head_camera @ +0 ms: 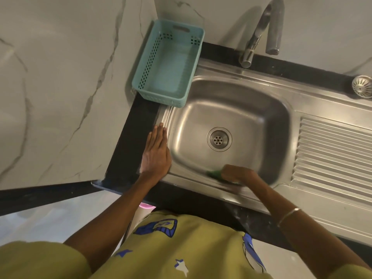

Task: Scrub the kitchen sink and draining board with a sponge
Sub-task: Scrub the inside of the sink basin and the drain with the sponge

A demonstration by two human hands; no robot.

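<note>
A stainless steel sink (241, 101) with a round drain (219, 139) fills the middle of the view. Its ribbed draining board (332, 154) lies to the right. My right hand (237, 174) grips a green sponge (214, 173) against the near inner wall of the basin; the hand is blurred and hides most of the sponge. My left hand (156, 154) lies flat with straight fingers on the sink's left rim and the black counter.
A teal plastic basket (155, 57) stands at the sink's back left corner, partly over the rim. A curved metal tap (261, 31) rises behind the basin. A metal strainer (362, 86) lies at the far right. The black counter (130, 141) meets marble walls.
</note>
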